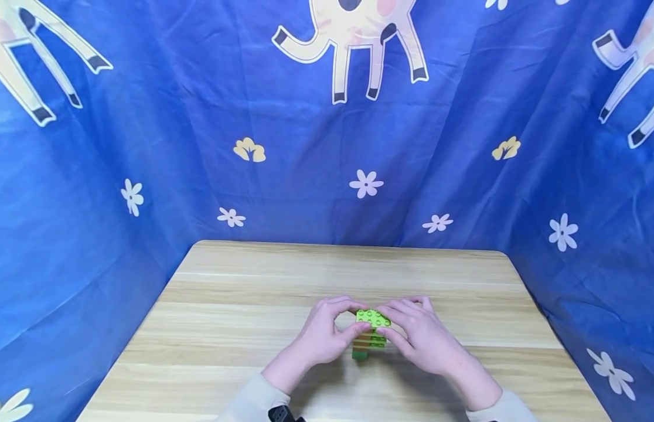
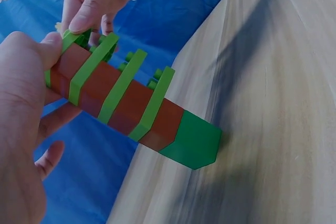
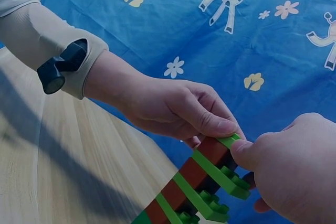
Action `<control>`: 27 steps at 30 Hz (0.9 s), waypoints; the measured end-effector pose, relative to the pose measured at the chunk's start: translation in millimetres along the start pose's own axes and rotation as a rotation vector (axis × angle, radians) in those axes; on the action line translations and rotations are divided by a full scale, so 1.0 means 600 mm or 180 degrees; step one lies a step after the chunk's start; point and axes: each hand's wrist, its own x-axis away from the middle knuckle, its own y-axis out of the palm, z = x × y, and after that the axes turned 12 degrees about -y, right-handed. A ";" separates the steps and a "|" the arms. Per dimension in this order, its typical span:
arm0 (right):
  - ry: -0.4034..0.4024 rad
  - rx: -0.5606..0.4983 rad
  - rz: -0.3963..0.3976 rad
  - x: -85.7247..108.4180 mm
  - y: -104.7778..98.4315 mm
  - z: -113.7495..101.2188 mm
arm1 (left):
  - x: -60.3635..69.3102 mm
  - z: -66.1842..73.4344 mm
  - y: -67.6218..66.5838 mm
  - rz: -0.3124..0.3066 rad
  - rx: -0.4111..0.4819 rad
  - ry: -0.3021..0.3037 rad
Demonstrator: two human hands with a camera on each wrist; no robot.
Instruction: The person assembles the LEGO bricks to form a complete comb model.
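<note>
A toy brick tower (image 2: 149,100) stands on the table, with brown bricks (image 2: 127,109) alternating with thin light green plates (image 2: 123,85). Its bottom is a dark green brick (image 2: 193,139). The lower plates jut out to one side, with studs showing on the jutting part. A studded light green plate (image 1: 368,317) lies at the top. My left hand (image 1: 322,333) pinches its left side between thumb and fingers. From the other side, my right hand (image 1: 423,335) pinches the same plate, its thumb close to the left thumb. Part of the upper tower is hidden by the hands.
The tower is on a wood-grain table (image 1: 216,328) with rounded far corners. Blue fabric (image 1: 300,146) printed with animals and flowers hangs behind the table and along both sides. A dark wrist camera (image 3: 60,66) sits on the left sleeve cuff.
</note>
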 end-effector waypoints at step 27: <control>0.0088 -0.0189 0.0160 0.002 0.014 0.013 | -0.011 -0.002 0.000 -0.0039 -0.0207 -0.0068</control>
